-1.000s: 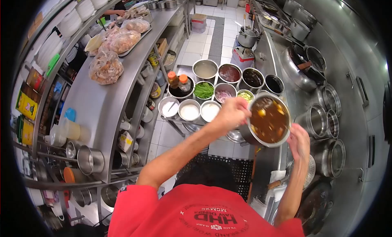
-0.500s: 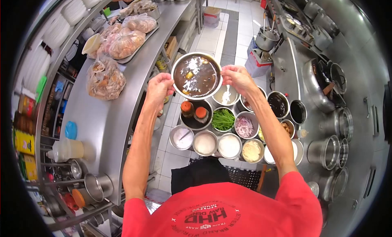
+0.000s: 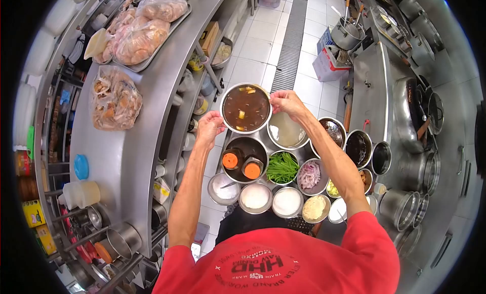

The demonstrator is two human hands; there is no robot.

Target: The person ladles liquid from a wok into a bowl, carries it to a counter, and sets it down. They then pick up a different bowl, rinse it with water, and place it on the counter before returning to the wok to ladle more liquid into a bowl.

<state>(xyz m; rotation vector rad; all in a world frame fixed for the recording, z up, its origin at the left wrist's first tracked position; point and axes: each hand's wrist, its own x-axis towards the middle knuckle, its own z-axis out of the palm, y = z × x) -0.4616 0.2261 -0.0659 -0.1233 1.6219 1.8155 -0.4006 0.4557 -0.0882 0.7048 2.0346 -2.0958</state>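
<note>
A round metal pot of brown liquid with pale chunks (image 3: 246, 99) is held between my hands. The fingers of my left hand (image 3: 210, 128) are closed on the left side of its rim, and those of my right hand (image 3: 287, 103) pinch the right side. Just below it stands a dark metal container (image 3: 248, 142) with two orange-capped bottles (image 3: 251, 168) in it. To its right is a pot of cloudy pale liquid (image 3: 286, 128). Closer to me are bowls of cut green vegetables (image 3: 282, 167), sliced purple onion (image 3: 310, 174) and white powders (image 3: 254, 197).
On the left, a steel counter (image 3: 152, 112) carries bagged raw meat (image 3: 144, 38) and another filled bag (image 3: 115, 99). Dark sauce pots (image 3: 358, 148) stand at the right, beside steel cookware (image 3: 400, 208). A floor drain (image 3: 289, 56) runs ahead.
My hands have lowered the pot of brown liquid nearer the containers, and its surface looks calmer. The view has tilted downward.
</note>
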